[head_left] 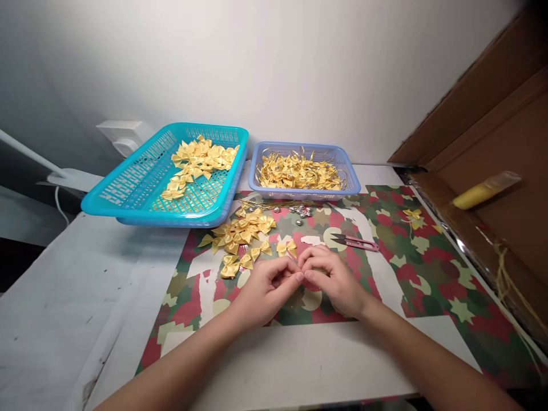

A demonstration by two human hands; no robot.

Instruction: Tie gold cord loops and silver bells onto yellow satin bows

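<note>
My left hand [274, 288] and my right hand [331, 279] meet fingertip to fingertip over the patterned mat. Both have their fingers pinched together; whatever lies between them is too small or hidden to name. Just beyond the fingers lies a single yellow ribbon bow [286, 248]. A loose pile of yellow bows [244, 231] spreads to the left of it. Several small silver bells [303, 211] lie farther back, beside a bundle of thin gold cords [274, 204]. Pink-handled thread snips [355, 242] rest to the right of my right hand, blades pointing left.
At the back left stands a turquoise basket [141, 216] with yellow bows inside. A lilac basket [355, 185] full of bows with gold cords is against the wall. Cardboard [483, 125] borders the right side, with a yellow tube [483, 191] by it.
</note>
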